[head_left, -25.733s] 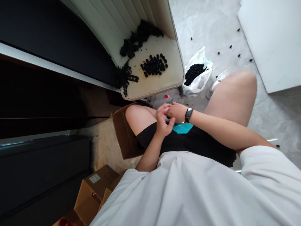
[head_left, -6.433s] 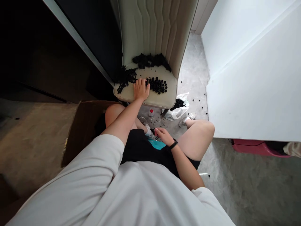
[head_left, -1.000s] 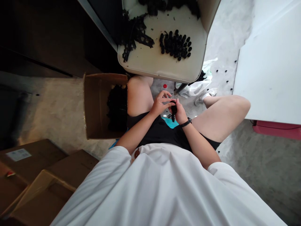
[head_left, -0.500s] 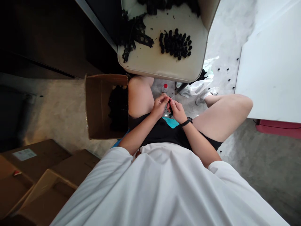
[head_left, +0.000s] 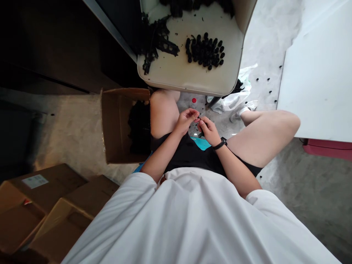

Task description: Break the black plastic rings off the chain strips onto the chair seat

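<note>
Over my lap, my left hand (head_left: 188, 119) and my right hand (head_left: 209, 131) are close together, fingertips nearly meeting. Both pinch a small black piece (head_left: 199, 117); its exact kind is too small to make out, and my right fingers cover much of it. In front, on the cream chair seat (head_left: 165, 75), lies a cluster of small round black parts (head_left: 206, 51). To its left is a heap of black frame-like scraps (head_left: 165, 44). More black pieces lie at the back of the seat.
A cardboard box (head_left: 114, 124) holding black material stands by my left leg. A red-capped bottle (head_left: 193, 102) and a white plastic bag (head_left: 233, 102) are under the chair's front edge. Black bits dot the floor. More cartons (head_left: 55, 183) stand lower left; a white table (head_left: 319, 80) is right.
My hands have moved slightly apart, the right one a little to the right and down. Both still grip the black piece. The view has shifted slightly.
</note>
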A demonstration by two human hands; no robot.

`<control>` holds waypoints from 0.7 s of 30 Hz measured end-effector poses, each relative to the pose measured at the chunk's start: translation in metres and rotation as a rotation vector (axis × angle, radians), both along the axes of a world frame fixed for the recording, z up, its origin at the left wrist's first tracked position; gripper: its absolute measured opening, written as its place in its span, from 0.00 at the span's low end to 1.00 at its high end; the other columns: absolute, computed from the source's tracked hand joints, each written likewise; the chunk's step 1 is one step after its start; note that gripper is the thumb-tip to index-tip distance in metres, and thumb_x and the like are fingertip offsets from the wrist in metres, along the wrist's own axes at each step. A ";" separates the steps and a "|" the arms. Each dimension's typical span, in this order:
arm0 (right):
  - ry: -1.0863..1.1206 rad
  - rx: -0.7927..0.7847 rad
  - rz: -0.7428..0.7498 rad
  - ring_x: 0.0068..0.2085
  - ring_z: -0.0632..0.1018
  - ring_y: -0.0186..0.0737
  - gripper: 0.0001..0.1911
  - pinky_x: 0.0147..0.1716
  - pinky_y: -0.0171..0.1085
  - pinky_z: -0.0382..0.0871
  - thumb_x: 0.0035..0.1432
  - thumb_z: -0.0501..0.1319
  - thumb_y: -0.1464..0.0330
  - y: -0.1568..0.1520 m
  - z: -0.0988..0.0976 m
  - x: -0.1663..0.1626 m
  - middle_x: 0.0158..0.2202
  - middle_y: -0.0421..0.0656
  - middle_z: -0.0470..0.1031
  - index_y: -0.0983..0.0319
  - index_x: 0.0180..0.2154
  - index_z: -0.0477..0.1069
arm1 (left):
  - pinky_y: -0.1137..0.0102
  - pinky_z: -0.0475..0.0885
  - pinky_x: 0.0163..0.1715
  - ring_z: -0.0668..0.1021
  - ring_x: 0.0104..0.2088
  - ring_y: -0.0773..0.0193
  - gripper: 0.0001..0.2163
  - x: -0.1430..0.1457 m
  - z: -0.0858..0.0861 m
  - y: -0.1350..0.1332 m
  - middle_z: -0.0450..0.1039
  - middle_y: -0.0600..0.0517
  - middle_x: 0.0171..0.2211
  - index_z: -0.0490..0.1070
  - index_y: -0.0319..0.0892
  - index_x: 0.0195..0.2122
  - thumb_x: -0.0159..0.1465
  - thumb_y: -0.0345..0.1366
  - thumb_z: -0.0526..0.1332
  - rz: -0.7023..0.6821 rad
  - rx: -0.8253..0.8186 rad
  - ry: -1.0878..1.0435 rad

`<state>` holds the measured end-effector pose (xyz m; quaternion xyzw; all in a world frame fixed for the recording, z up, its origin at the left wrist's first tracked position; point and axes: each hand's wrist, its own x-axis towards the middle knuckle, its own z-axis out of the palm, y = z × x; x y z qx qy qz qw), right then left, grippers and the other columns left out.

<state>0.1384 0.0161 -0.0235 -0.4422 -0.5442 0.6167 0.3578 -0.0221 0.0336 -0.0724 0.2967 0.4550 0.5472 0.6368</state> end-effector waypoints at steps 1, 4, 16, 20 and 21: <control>0.009 -0.038 -0.025 0.28 0.66 0.38 0.22 0.35 0.40 0.63 0.70 0.60 0.46 0.000 -0.001 0.000 0.25 0.36 0.67 0.58 0.40 0.74 | 0.73 0.76 0.38 0.78 0.32 0.71 0.19 -0.002 0.001 0.001 0.78 0.53 0.36 0.79 0.42 0.42 0.61 0.51 0.77 -0.037 0.037 0.079; 0.012 -0.149 -0.084 0.27 0.66 0.38 0.15 0.33 0.40 0.62 0.66 0.61 0.53 0.000 -0.007 0.001 0.22 0.35 0.68 0.57 0.40 0.74 | 0.69 0.77 0.43 0.81 0.38 0.65 0.18 -0.009 0.008 0.002 0.81 0.49 0.40 0.81 0.43 0.52 0.68 0.50 0.70 -0.146 0.170 0.320; 0.176 -0.380 -0.231 0.25 0.65 0.35 0.24 0.26 0.36 0.57 0.62 0.60 0.47 0.000 -0.016 0.002 0.22 0.36 0.66 0.59 0.27 0.67 | 0.68 0.71 0.35 0.76 0.33 0.63 0.15 -0.009 0.028 -0.004 0.76 0.50 0.32 0.85 0.43 0.41 0.68 0.50 0.70 -0.296 0.420 0.705; 0.071 -0.264 -0.209 0.25 0.61 0.33 0.30 0.25 0.35 0.54 0.60 0.63 0.39 0.001 -0.016 0.003 0.21 0.34 0.61 0.58 0.26 0.66 | 0.67 0.70 0.36 0.76 0.33 0.62 0.13 -0.013 0.039 -0.005 0.76 0.50 0.31 0.83 0.43 0.37 0.67 0.48 0.70 -0.403 0.402 0.809; 0.036 -0.224 -0.198 0.25 0.61 0.34 0.30 0.25 0.36 0.53 0.59 0.63 0.39 0.002 -0.016 0.004 0.21 0.34 0.61 0.58 0.25 0.65 | 0.67 0.70 0.36 0.76 0.33 0.61 0.12 -0.014 0.041 -0.005 0.77 0.50 0.32 0.82 0.43 0.36 0.68 0.47 0.70 -0.431 0.395 0.830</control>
